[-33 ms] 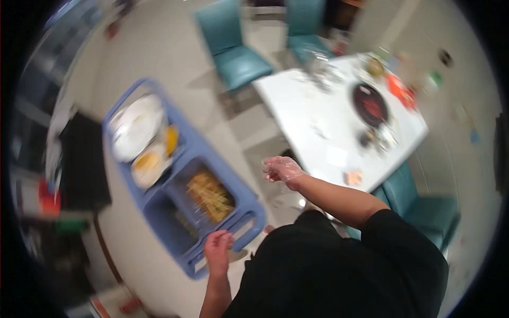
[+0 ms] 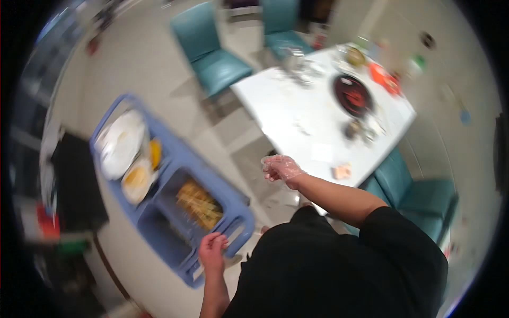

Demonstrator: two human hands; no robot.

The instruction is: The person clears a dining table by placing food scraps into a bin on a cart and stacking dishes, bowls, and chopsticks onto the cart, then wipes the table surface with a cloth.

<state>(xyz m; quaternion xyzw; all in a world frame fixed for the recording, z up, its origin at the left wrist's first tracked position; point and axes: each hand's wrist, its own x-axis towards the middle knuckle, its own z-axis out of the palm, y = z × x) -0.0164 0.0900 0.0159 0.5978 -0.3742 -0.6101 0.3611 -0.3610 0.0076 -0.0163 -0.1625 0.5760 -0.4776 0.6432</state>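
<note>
A: Where are the hands?
B: The left hand point(image 2: 213, 254) is at the near end of the blue cart point(image 2: 183, 152), beside the handle point(image 2: 247, 225). I can't tell whether it touches the rim.
A: And the right hand point(image 2: 282, 168)?
B: Raised in a clear plastic glove point(image 2: 292, 168), between the cart and the white desk point(image 2: 286, 114), apart from both.
A: How are the fingers?
B: Bent loosely on both hands. I see nothing pinched in them, but can't tell how tightly either set closes.
A: What's in the cart?
B: Yellowish food scraps point(image 2: 199, 205) fill part of one near compartment. White plates point(image 2: 123, 143) lie at the far end, with a pale bowl point(image 2: 137, 181) holding something yellow just beside them.
A: And the desk?
B: A dark round dish point(image 2: 341, 99) with red contents, an orange packet point(image 2: 384, 79) near it, and blurred tableware. A teal chair point(image 2: 214, 69) stands by the far corner.
</note>
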